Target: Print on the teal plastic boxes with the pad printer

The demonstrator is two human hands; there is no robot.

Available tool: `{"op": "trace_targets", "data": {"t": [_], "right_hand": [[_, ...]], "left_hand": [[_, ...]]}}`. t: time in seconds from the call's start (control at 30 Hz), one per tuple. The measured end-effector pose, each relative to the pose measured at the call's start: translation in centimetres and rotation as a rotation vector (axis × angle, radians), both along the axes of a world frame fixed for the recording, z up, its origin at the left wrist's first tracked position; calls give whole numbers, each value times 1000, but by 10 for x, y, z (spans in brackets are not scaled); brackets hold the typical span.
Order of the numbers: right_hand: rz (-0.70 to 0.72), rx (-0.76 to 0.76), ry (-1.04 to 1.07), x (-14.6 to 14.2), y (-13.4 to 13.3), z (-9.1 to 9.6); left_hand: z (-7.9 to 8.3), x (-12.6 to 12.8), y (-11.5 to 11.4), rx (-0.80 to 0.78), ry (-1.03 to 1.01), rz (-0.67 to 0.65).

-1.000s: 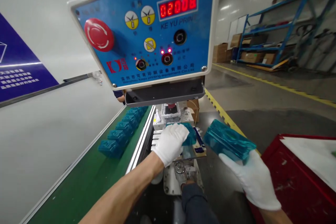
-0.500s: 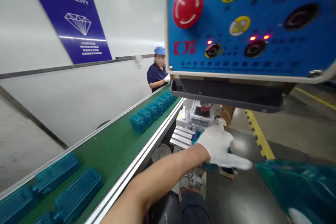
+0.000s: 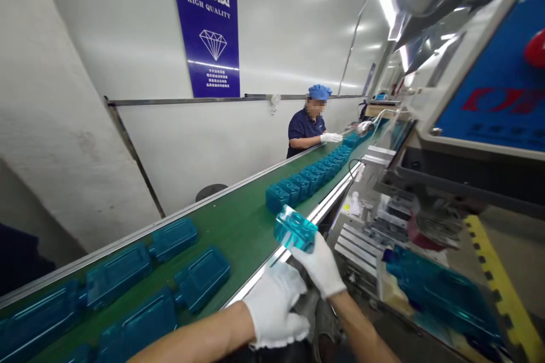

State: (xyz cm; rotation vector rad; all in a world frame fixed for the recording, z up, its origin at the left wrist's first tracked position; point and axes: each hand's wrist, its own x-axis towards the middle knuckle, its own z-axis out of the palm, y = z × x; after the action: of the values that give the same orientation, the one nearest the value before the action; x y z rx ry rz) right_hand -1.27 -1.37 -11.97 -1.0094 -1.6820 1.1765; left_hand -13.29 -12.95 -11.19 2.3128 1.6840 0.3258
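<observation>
My right hand, in a white glove, grips a clear teal plastic bottle over the near edge of the green conveyor belt. The bottle is tilted, close to the front end of a row of upright teal bottles. Lower and to the left, my gloved left hand hovers with its thumb spread from the loosely bent fingers. Nothing shows in it. Another teal bottle lies on the machine at the right.
More teal bottles lie flat on the belt at the left. A co-worker in a blue cap stands across the belt, a gloved hand by the bottle row. A blue control box overhangs the right side, above metal slats.
The view has turned right. My left hand has drawn back from the machine toward the belt. My right hand now holds a bottle at the belt's edge.
</observation>
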Motion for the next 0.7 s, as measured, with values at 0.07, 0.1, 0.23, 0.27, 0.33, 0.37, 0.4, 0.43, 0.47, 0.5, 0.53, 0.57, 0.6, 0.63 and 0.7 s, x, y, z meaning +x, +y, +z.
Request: {"op": "trace_targets", "data": {"t": [0.07, 0.1, 0.23, 0.27, 0.33, 0.37, 0.4, 0.43, 0.47, 0.5, 0.53, 0.57, 0.6, 0.63, 0.7], "right_hand": [[41, -89, -19, -51, 19, -1], [28, -99, -32, -74, 30, -2], [-46, -145, -96, -133, 62, -19], [-53, -157, -108, -139, 65, -25], [-57, -170, -114, -142, 67, -36], [-62, -172, -108, -139, 65, -41], [-67, -172, -96, -133, 61, -44], [-71, -173, -80, -124, 55, -46], [-69, -178, -62, -110, 47, -47], [-60, -185, -45, -93, 37, -46], [-41, -199, -24, -73, 26, -44], [-13, -213, -2, -48, 13, -40], [7, -212, 14, -20, -1, -35], [5, -186, 20, 11, -15, -29], [-117, 23, -39, 76, -40, -16]], "left_hand": [[5, -47, -28, -48, 41, 301], [7, -66, -42, -89, 66, 428], [4, -116, -79, -293, 205, 677], [3, -124, -83, -315, 239, 696], [4, -137, -86, -313, 273, 693], [6, -142, -85, -291, 262, 684], [10, -147, -83, -269, 233, 682], [15, -151, -81, -256, 193, 696], [20, -155, -79, -262, 145, 724], [24, -159, -77, -289, 96, 757], [26, -163, -75, -327, 54, 788], [26, -169, -74, -366, 26, 808], [24, -175, -72, -394, 13, 813], [19, -183, -70, -403, 18, 808], [7, -200, -62, -349, 77, 782]]}}
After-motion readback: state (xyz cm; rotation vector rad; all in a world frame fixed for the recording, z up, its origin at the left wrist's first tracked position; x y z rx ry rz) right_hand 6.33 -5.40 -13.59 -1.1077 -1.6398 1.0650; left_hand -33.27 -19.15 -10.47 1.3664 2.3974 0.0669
